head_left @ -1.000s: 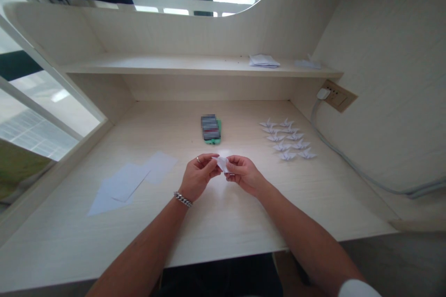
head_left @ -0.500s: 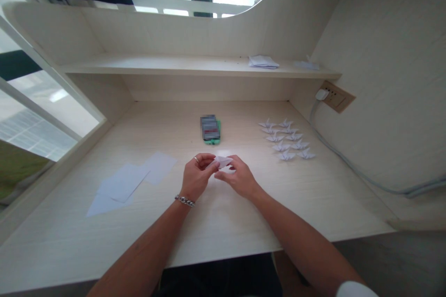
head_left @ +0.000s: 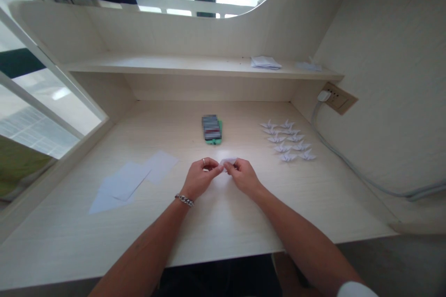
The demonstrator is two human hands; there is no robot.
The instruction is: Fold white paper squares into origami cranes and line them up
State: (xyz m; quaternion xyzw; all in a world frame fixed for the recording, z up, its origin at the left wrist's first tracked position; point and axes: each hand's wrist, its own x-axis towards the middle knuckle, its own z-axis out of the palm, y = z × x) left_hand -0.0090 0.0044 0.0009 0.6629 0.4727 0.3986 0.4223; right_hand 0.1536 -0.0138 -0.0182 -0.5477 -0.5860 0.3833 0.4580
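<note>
A small folded piece of white paper point(head_left: 228, 161) sits between my two hands, low over the pale wooden desk point(head_left: 216, 213). My left hand point(head_left: 200, 178), with a ring and a metal bracelet, pinches its left side. My right hand point(head_left: 243, 176) pinches its right side, fingers curled together. Both hands are close together at the middle of the desk. The paper's exact shape is mostly hidden by my fingertips.
Several white paper cranes point(head_left: 287, 139) lie in rows at the right. A green-cased phone point(head_left: 212, 130) lies behind my hands. Flat white sheets point(head_left: 128, 181) overlap at the left. More paper point(head_left: 265, 62) rests on the shelf. A cable point(head_left: 351, 162) runs from a wall socket point(head_left: 339, 97).
Both hands have lowered the folded paper toward the desk and drawn closer together; the paper now lies flatter between the fingertips.
</note>
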